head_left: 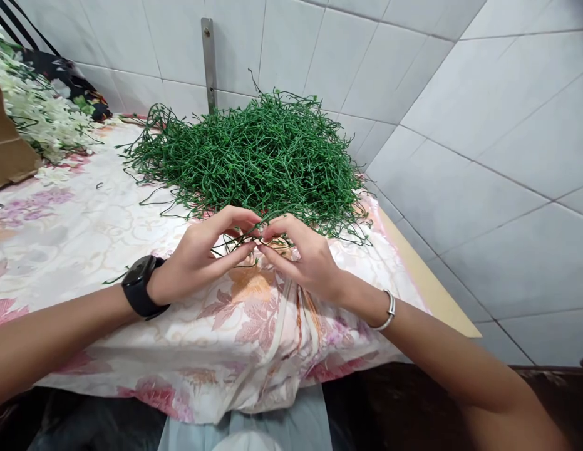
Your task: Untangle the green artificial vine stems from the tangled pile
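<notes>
A large tangled heap of thin green artificial stems [263,150] lies on the flowered tablecloth in front of me. At the heap's near edge my left hand [216,241], below a black wristwatch, pinches thin green stems between thumb and fingers. Fingertip to fingertip with it, my right hand [306,254] is also closed in a pinch on green stems. How many strands each hand grips is hard to see, since the fingertips cover them. A few dark stem ends stick out below the left fingers.
White artificial flowers [51,116] and a brown cardboard piece [12,141] are at the left. The flowered tablecloth [79,232] hangs over the front edge. White tiled walls [479,156] stand behind and right, with a metal strip [208,62] upright at the back.
</notes>
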A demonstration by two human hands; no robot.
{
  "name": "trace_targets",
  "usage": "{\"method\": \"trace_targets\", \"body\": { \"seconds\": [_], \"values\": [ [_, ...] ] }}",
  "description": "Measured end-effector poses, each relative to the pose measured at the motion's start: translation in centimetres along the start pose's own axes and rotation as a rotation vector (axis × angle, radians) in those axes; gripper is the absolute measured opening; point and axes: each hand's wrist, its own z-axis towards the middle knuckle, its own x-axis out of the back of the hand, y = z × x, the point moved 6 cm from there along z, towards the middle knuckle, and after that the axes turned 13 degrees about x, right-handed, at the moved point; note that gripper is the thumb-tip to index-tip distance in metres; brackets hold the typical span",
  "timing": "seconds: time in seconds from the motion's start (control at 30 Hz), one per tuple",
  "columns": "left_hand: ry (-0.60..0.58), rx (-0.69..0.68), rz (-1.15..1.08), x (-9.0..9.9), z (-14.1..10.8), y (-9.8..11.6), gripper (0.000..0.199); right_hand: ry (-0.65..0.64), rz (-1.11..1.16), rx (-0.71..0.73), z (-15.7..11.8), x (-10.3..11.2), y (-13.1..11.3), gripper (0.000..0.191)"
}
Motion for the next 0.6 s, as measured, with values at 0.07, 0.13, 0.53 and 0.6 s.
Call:
{"method": "trace_targets", "body": {
  "seconds": [0.07, 0.13, 0.53, 0.6],
  "values": [
    [-0.004, -0.018, 0.023, -0.1, 0.0, 0.1, 0.029, 0.001, -0.012, -0.005, -0.1, -0.2, 0.1, 0.015],
    [0.008, -0.042, 0.074, -0.1, -0.1, 0.2, 0.028, -0.012, -0.028, 0.006, -0.1, -0.2, 0.1, 0.016],
    [-0.135, -0.125, 0.25, -1.5, -0.4, 0.6, 0.021, -0.265, -0.055, 0.04, -0.1, -1.0, -0.2, 0.014],
    [-0.214, -0.091, 0.213, -1.7, -0.5, 0.6, 0.015, -0.281, 0.006, 0.026, 0.1, -1.2, -0.6, 0.01]
  ]
}}
